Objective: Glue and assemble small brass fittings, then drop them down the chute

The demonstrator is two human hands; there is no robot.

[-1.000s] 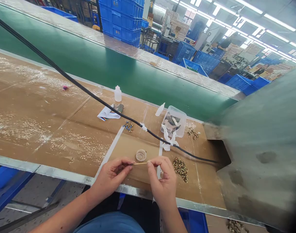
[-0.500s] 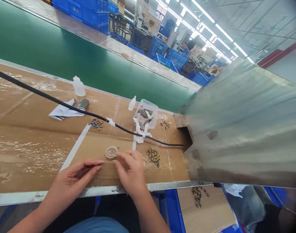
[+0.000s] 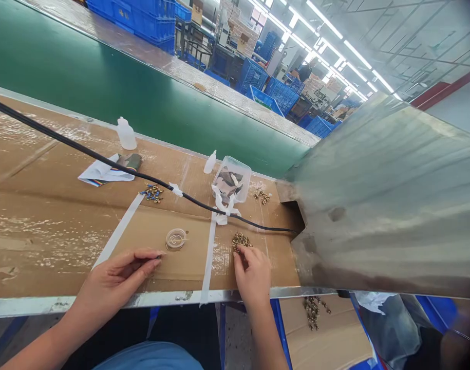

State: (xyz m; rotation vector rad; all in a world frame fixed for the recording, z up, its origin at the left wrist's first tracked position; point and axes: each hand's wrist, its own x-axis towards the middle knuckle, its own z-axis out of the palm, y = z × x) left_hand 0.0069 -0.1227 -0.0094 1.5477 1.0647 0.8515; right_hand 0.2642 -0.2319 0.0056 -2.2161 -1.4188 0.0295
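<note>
My left hand [image 3: 117, 275] is closed in a pinch, with a small dark piece [image 3: 158, 257] between thumb and fingertips. It hovers over the cardboard, left of a small round clear dish [image 3: 175, 238] with a thin stick lying across it. My right hand [image 3: 254, 272] is at the near edge of a pile of small brass-coloured metal parts [image 3: 240, 239]. Its thumb and index finger come together there, and whatever lies between them is hidden. A smaller group of brass parts with blue bits [image 3: 152, 193] lies farther left.
A black cable [image 3: 157, 185] crosses the cardboard-covered bench. Behind it stand two white squeeze bottles [image 3: 127, 134] [image 3: 210, 162], a clear plastic box [image 3: 240, 191] and a folded cloth [image 3: 130, 161]. A metal housing [image 3: 373, 205] bounds the right; a green belt [image 3: 142, 97] runs behind.
My right hand has moved right, from the dish to the brass pile. The thin stick it held now rests on the dish. My left hand has stayed nearly in place.
</note>
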